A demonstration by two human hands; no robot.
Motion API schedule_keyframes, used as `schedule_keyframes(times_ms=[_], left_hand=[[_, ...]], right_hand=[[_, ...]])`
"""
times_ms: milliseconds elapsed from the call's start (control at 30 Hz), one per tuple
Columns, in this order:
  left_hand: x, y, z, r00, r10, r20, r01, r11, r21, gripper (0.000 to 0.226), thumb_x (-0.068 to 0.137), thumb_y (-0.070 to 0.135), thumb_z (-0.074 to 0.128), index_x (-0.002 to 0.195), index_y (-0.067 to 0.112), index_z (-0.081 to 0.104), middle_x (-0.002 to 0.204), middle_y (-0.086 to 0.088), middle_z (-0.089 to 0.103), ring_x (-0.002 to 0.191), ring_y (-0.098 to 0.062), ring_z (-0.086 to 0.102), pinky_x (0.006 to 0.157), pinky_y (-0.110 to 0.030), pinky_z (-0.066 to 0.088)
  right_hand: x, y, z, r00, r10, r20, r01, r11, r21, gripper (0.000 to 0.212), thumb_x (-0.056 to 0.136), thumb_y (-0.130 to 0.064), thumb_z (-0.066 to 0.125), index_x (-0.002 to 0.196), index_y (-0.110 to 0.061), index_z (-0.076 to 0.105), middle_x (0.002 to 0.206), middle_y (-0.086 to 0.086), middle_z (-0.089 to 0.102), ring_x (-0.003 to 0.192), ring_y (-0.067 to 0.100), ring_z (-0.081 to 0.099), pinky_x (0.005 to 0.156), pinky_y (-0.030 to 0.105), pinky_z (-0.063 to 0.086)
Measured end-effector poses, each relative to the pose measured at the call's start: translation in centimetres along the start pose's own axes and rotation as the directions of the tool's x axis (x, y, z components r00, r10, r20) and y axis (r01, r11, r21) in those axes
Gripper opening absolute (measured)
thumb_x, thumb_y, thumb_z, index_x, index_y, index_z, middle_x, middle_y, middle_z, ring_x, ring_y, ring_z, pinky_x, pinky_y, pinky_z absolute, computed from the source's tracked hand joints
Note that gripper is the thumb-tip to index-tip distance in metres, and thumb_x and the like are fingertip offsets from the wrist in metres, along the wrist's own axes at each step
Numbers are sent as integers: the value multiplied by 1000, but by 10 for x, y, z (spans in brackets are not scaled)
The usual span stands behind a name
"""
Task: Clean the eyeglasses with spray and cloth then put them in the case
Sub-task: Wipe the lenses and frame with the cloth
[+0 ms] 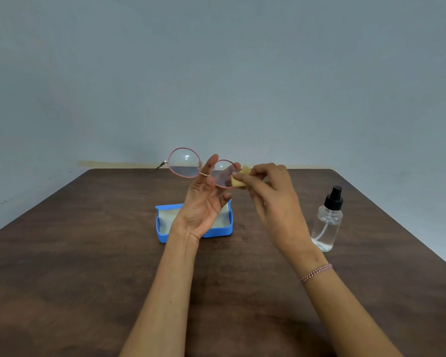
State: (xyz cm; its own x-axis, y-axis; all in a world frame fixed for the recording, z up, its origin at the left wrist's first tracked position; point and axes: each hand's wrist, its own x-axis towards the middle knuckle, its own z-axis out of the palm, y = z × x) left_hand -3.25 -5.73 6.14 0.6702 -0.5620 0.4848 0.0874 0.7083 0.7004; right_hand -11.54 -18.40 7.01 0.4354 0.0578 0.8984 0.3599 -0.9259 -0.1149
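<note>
The eyeglasses (184,163) are held above the open case (216,231), toward the desk's (88,253) far edge. The left hand (204,202) pinches their bridge, and the right hand (273,191) pinches the cloth (240,180) against one lens. The frame looks light, thin and easily bent (lenses smudge), so the bridge is probably the safest place to hold.

Thin ring (204,173) on left hand (204,204), braided red-white bracelet (316,273) on right.

Pink metal rims and glossy clear lenses are shown on the eyeglasses (184,163). A matt yellow cloth (238,180) is seen at the grip, a smooth blue plastic case (160,231) below it, a glossy clear plastic bottle (326,225) to its right. The table (88,266) is finished in matt dark wood.
</note>
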Motion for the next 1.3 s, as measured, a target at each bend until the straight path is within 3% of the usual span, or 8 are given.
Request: schedule_keyframes(times_ms=[133,367,533,633,767,900,1133,1300], left_hand=[[0,-6,5,999,-47,-2,47,996,73,53,49,43,89,99,38,72,106,2,71,89,-8,66,64,-19,52],[0,-7,3,997,-79,3,79,992,102,53,52,42,88,102,36,72,104,7,70,90,-8,64,70,-22,53],[-1,-8,3,998,-57,12,55,990,130,49,58,43,85,104,36,71,105,7,71,101,-12,64,83,-27,52],[-1,-5,0,1000,-8,15,7,997,74,45,62,40,83,105,35,70,112,-4,69,106,-21,64,90,-33,50],[1,-1,-5,999,35,6,-35,999,28,46,60,40,84,105,35,70,115,-9,67,108,-22,63,88,-34,53],[1,-3,-1,1000,-17,-2,17,1000,23,49,56,35,87,103,30,73,110,-8,70,99,-16,66,77,-23,55],[-1,-4,0,1000,-16,21,15,999,49,43,63,34,82,104,31,72,109,-6,70,103,-19,66,85,-28,53],[0,-6,1,999,-52,12,52,997,51,50,56,35,88,103,28,73,107,-2,71,102,-16,65,82,-26,54]], right_hand=[[0,4,3,993,57,-99,-62,997,-45,35,81,7,63,112,-8,67,101,2,45,90,17,43,77,19,37],[0,1,6,992,84,-93,-87,996,-29,40,79,12,63,115,-6,64,103,-2,38,92,16,41,79,18,37],[-1,-10,5,999,39,-31,-38,998,40,30,88,-8,50,114,-8,65,106,-3,39,95,16,45,78,15,39],[-4,-15,5,998,6,58,-12,993,114,33,91,-19,45,117,-11,64,107,-5,41,99,14,45,83,11,37],[-5,-8,4,996,-21,86,14,996,83,31,88,-15,51,116,-14,63,106,-6,42,99,8,41,85,8,33],[-1,1,5,999,13,-31,-13,1000,6,31,86,-10,49,113,-8,66,104,-2,40,92,16,43,81,12,34],[-5,-9,6,998,-47,45,43,996,72,30,90,-15,52,116,-8,65,108,-3,43,98,17,47,82,17,41],[-3,0,1,999,-30,22,29,999,41,30,88,-11,52,114,-8,66,106,-3,41,94,15,44,82,11,36]])
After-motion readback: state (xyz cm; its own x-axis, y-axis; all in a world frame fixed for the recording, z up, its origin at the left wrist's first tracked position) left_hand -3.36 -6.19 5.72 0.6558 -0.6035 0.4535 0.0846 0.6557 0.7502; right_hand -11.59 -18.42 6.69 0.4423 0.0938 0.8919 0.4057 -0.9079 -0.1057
